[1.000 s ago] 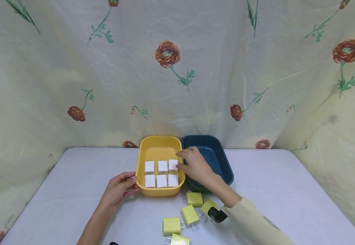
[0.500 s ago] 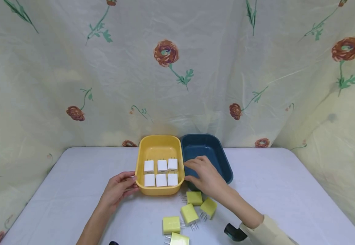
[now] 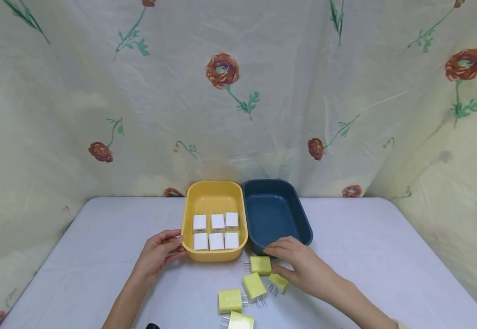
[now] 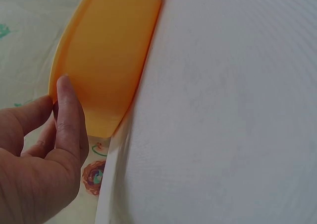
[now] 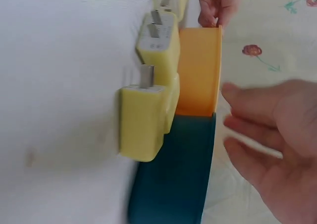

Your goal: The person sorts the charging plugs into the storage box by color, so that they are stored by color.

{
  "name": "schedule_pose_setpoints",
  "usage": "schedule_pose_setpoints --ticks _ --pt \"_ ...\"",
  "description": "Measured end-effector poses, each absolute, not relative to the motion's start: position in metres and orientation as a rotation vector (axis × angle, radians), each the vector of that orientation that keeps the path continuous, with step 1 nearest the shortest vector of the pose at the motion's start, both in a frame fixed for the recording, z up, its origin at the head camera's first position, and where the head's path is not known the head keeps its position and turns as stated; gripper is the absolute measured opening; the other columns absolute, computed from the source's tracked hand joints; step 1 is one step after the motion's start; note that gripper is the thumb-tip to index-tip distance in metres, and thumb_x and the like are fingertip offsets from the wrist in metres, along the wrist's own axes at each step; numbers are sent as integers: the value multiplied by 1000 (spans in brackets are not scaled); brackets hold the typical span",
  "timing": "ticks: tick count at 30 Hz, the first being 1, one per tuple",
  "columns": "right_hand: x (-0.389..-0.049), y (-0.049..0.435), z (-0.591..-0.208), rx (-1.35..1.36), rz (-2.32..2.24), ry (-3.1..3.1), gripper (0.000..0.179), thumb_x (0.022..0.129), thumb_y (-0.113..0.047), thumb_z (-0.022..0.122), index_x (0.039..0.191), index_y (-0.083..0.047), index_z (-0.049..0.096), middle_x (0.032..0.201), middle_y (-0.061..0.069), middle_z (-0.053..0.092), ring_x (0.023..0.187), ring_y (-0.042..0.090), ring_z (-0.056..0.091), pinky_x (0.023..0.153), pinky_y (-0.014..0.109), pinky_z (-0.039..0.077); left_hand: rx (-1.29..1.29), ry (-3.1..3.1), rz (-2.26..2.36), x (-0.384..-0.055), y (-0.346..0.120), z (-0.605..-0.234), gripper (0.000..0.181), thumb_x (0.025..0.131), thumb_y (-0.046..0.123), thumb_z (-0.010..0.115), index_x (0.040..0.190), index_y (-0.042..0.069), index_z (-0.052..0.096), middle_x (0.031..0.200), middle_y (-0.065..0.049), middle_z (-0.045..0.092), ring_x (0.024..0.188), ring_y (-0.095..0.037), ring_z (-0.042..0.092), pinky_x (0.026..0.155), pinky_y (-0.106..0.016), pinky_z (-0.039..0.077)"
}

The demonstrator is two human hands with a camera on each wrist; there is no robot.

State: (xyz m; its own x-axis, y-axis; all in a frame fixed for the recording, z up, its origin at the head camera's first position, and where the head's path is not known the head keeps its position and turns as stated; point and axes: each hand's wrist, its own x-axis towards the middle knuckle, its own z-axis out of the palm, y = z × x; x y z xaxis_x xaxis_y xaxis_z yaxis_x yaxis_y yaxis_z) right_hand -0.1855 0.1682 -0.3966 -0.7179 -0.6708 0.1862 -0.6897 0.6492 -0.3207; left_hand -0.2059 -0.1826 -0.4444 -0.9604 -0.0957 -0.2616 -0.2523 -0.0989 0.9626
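In the head view my left hand (image 3: 159,256) pinches the left rim of a yellow bin (image 3: 214,194), its thumb at the rim and its fingers against the outer wall (image 4: 106,55). Several white charger plugs (image 3: 216,241) lie inside that bin in two rows. My right hand (image 3: 304,267) holds nothing and hovers above the table with its fingers loosely bent. Below its thumb lies a yellow charger plug (image 3: 278,283), partly hidden by the hand. Several more yellow charger plugs (image 3: 254,286) are scattered in front of the bins, their metal prongs showing.
A dark blue bin (image 3: 277,214) stands against the right side of the yellow one, with nothing seen inside. Both rest on a white-covered table (image 3: 370,256) near its back edge. Behind hangs a flowered curtain (image 3: 263,137).
My right hand has let go of a white charger plug in the yellow bin. It has moved back and rightward past the blue bin toward the yellow plugs. My left hand stays put.
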Motion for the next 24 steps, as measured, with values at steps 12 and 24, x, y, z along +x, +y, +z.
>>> schedule_pose_setpoints --ticks 12,24 --pt "-186 201 -425 1397 500 -2914 38 88 -10 75 125 -11 67 133 2 60 123 16 55 99 36 52 -396 2037 2205 -206 -182 -445 35 97 7 63 130 -5 56 107 -17 62 84 -18 66 80 -33 61" --pt "-176 213 -431 1234 532 -3020 47 88 -28 77 131 -18 61 129 -5 57 116 13 54 98 37 52 -438 2036 2182 -209 -181 -445 34 97 8 63 129 -2 58 110 -17 62 85 -19 66 81 -33 60"
